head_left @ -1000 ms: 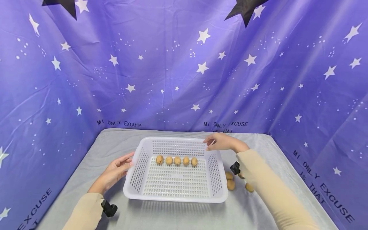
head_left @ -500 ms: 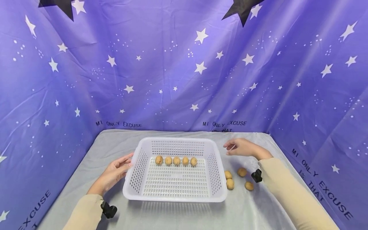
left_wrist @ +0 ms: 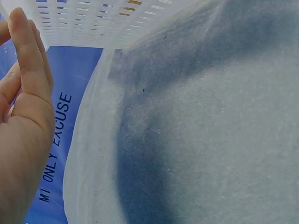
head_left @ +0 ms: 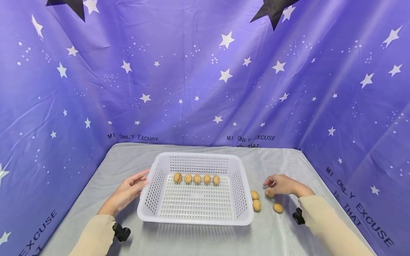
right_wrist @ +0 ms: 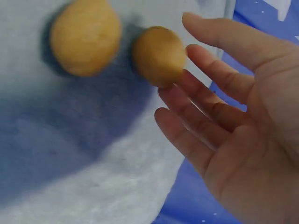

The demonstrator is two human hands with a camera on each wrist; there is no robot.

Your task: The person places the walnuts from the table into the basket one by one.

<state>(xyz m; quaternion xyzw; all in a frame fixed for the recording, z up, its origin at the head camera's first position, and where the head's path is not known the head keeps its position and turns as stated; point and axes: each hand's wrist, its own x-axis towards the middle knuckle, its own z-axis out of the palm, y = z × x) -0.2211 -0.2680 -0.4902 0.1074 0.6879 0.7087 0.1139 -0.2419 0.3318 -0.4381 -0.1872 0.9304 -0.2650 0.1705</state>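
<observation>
A white perforated plastic basket (head_left: 196,221) stands on the grey cloth, with several walnuts (head_left: 197,179) in a row along the far part of its floor. Beside its left rim is my left hand (head_left: 126,192), fingertips right at the edge; in the left wrist view its fingers (left_wrist: 30,60) point up, fairly straight. My right hand (head_left: 282,185) reaches over a walnut (head_left: 269,192) on the cloth to the right of the basket. The right wrist view has thumb and fingers spread around that walnut (right_wrist: 159,56), fingertips close to it but not closed.
Two walnuts (head_left: 256,205) lie against the basket's right side. Another walnut (head_left: 278,208) rests on the grey cloth (head_left: 192,241) nearer the front. Purple star-printed curtains (head_left: 179,89) enclose the table at the back and both sides.
My right hand has moved from over the basket's far right corner, out to the right and then down to a walnut on the cloth. The left hand stays put.
</observation>
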